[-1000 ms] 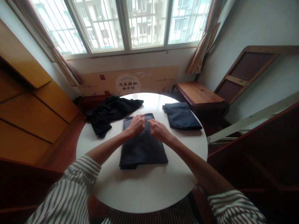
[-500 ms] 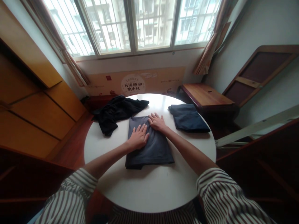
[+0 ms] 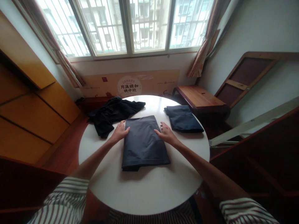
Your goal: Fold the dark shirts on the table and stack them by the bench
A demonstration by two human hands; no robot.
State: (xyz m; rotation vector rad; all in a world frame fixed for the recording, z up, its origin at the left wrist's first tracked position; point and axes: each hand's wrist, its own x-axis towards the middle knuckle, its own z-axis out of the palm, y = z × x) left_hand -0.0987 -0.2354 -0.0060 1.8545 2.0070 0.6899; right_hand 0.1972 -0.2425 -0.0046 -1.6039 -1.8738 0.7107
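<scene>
A folded dark grey garment (image 3: 144, 146) lies flat in front of me on the round white table (image 3: 144, 196). At its left edge is my left hand (image 3: 120, 132), thumb over the cloth and fingers apart outside the edge. My right hand (image 3: 166, 133) flanks the opposite edge in the same way, thumb on the fabric, fingers spread beside it. Neither hand is closed on the cloth. A rumpled black garment (image 3: 114, 113) sits at the far left of the table. Beyond my right hand is a folded navy garment (image 3: 184, 119).
Past the table's right side stands a low wooden table (image 3: 203, 95), with a wood-framed panel (image 3: 247, 74) leaning by the wall. Wooden cabinets (image 3: 23, 118) line the left. A barred window (image 3: 147, 26) and a printed banner (image 3: 149, 82) are ahead.
My hands have moved apart from the top of the grey garment to its left and right edges. The garment stays folded in place; the view has shifted slightly.
</scene>
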